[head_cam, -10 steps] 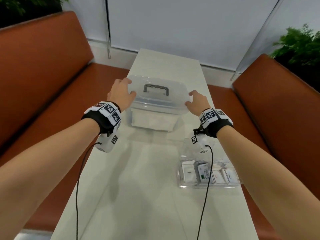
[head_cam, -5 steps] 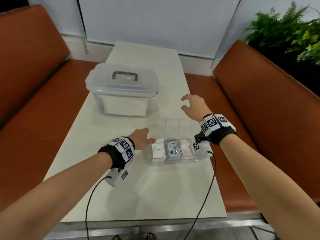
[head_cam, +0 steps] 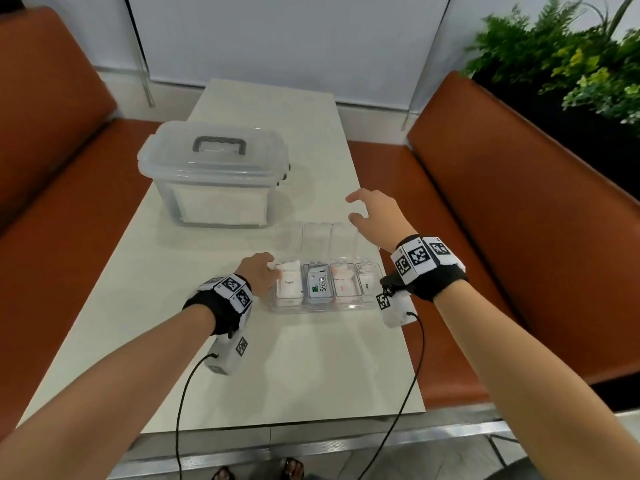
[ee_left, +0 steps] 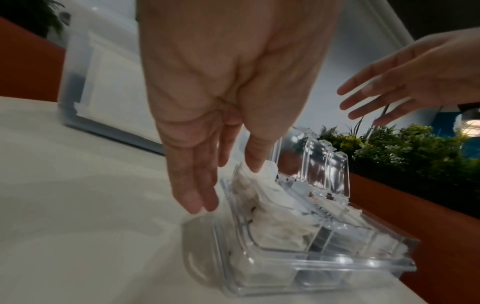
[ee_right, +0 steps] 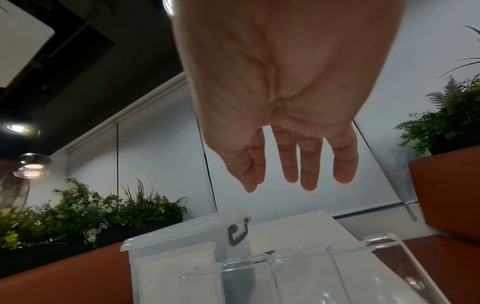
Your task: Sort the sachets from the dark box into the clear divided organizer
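Observation:
The clear divided organizer (head_cam: pixel 325 308) lies on the table near its right edge, its lid (head_cam: pixel 318 237) standing open at the back. Its compartments hold a white sugar sachet (head_cam: pixel 289 284), a Stevia sachet (head_cam: pixel 319 284), a pink-printed one (head_cam: pixel 343 280) and another white one (head_cam: pixel 367 284). My left hand (head_cam: pixel 265 270) is at the organizer's left end with straight fingers; in the left wrist view the left hand (ee_left: pixel 221 144) has its thumb tip at the white sachets (ee_left: pixel 272 216). My right hand (head_cam: pixel 375 213) hovers over the lid, fingers spread, holding nothing.
A translucent lidded box (head_cam: pixel 214 174) with a grey handle (head_cam: pixel 220 143) stands behind and left of the organizer. Orange benches (head_cam: pixel 502 220) run along both sides of the narrow white table (head_cam: pixel 294 375). Plants (head_cam: pixel 571 57) stand at the back right.
Both hands have let go of the lidded box. My left hand came down to the organizer's left end and my right hand drew back above its open lid. The head view swung right.

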`<control>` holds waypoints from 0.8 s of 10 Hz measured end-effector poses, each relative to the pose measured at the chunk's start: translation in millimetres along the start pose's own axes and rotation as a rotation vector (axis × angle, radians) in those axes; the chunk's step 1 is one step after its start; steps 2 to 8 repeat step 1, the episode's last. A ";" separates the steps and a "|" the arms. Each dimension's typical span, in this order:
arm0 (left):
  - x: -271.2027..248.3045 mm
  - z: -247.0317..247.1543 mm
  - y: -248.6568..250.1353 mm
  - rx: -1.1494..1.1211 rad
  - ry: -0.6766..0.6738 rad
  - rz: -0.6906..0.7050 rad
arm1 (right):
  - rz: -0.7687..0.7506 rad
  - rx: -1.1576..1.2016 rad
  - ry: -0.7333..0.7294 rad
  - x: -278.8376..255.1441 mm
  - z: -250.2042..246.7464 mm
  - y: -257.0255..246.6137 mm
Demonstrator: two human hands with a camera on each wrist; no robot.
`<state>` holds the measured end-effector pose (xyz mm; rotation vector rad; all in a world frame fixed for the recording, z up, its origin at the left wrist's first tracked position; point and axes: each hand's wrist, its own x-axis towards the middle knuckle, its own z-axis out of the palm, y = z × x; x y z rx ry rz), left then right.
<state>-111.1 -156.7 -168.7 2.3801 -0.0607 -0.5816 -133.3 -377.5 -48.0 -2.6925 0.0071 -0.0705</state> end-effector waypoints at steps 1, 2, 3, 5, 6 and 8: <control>-16.0 -10.3 -8.5 -0.006 0.130 0.100 | -0.062 0.091 -0.022 -29.2 3.9 8.0; -16.0 -10.3 -8.5 -0.006 0.130 0.100 | -0.062 0.091 -0.022 -29.2 3.9 8.0; -16.0 -10.3 -8.5 -0.006 0.130 0.100 | -0.062 0.091 -0.022 -29.2 3.9 8.0; -16.0 -10.3 -8.5 -0.006 0.130 0.100 | -0.062 0.091 -0.022 -29.2 3.9 8.0; -16.0 -10.3 -8.5 -0.006 0.130 0.100 | -0.062 0.091 -0.022 -29.2 3.9 8.0; -16.0 -10.3 -8.5 -0.006 0.130 0.100 | -0.062 0.091 -0.022 -29.2 3.9 8.0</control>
